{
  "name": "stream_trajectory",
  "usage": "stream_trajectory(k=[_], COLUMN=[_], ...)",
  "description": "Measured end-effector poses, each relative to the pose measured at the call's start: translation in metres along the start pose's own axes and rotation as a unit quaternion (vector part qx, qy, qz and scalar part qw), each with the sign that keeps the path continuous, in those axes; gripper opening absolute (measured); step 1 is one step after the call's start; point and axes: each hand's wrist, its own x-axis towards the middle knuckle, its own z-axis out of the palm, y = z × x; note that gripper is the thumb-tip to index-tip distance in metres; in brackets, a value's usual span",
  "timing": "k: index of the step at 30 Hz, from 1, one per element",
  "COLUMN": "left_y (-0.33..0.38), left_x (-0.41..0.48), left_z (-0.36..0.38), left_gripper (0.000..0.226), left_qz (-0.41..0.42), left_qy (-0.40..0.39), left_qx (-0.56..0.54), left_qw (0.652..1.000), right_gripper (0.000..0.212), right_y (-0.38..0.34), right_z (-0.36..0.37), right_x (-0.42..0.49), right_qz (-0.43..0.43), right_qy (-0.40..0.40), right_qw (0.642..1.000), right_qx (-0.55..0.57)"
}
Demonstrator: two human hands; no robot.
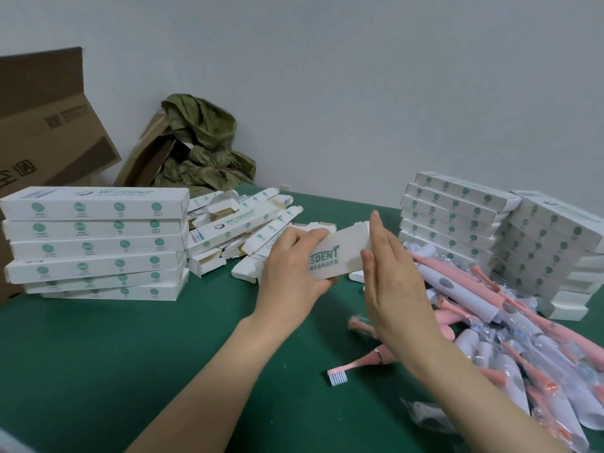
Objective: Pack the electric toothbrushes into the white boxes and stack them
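My left hand (292,266) grips the near end of a white toothbrush box (340,253) with green lettering, held above the green table. My right hand (392,282) has straight fingers, with the palm pressed flat against the box's right end. A pile of pink and white electric toothbrushes (510,325), some in clear wrap, lies at the right. One pink toothbrush (356,364) lies under my right forearm, bristles to the left. A neat stack of closed white boxes (98,243) stands at the left.
Loose unfolded boxes (242,230) are heaped behind my hands. Two more box stacks (457,217) (549,250) stand at the back right. A brown carton (42,125) and a crumpled green bag (202,145) sit at the back left. The green tabletop (147,354) lies in front.
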Motion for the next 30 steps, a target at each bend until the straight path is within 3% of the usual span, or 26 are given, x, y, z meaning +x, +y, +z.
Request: stream_trajectory(k=[2, 5, 8, 10, 14, 17, 21, 26, 30], left_y=[0.000, -0.004, -0.020, -0.038, -0.078, -0.097, -0.096, -0.090, -0.091], left_x=[0.003, 0.008, 0.012, 0.008, -0.013, -0.021, -0.022, -0.012, -0.007], left_z=[-0.005, -0.021, -0.056, -0.085, -0.134, -0.152, -0.136, -0.115, -0.120], left_gripper=[0.067, 0.073, 0.080, 0.081, 0.068, 0.070, 0.093, 0.065, 0.072], left_qz=[0.008, 0.018, -0.007, -0.048, -0.122, -0.154, -0.133, -0.103, -0.136], left_qy=[-0.030, -0.136, -0.251, -0.324, -0.421, -0.426, -0.432, -0.435, -0.467], left_qx=[0.027, 0.091, 0.147, 0.195, 0.302, 0.331, 0.279, 0.257, 0.297], left_qw=[0.999, 0.986, 0.957, 0.925, 0.847, 0.827, 0.847, 0.857, 0.822], right_gripper=[0.061, 0.070, 0.047, 0.028, 0.019, 0.021, 0.024, 0.021, 0.019], right_y=[0.001, 0.008, 0.020, 0.027, 0.028, 0.028, 0.034, 0.035, 0.036], right_z=[-0.001, -0.006, -0.010, -0.009, -0.001, 0.001, -0.002, -0.001, -0.001], right_x=[-0.001, -0.001, 0.002, 0.004, 0.001, 0.000, -0.002, -0.002, -0.004], right_qz=[0.026, 0.074, 0.119, 0.132, 0.136, 0.140, 0.144, 0.159, 0.166], right_qy=[-0.024, -0.072, -0.107, -0.176, -0.295, -0.333, -0.339, -0.361, -0.371], right_qw=[0.999, 0.994, 0.987, 0.971, 0.927, 0.910, 0.906, 0.897, 0.893], right_qx=[0.024, 0.036, -0.014, -0.097, -0.190, -0.203, -0.209, -0.201, -0.194])
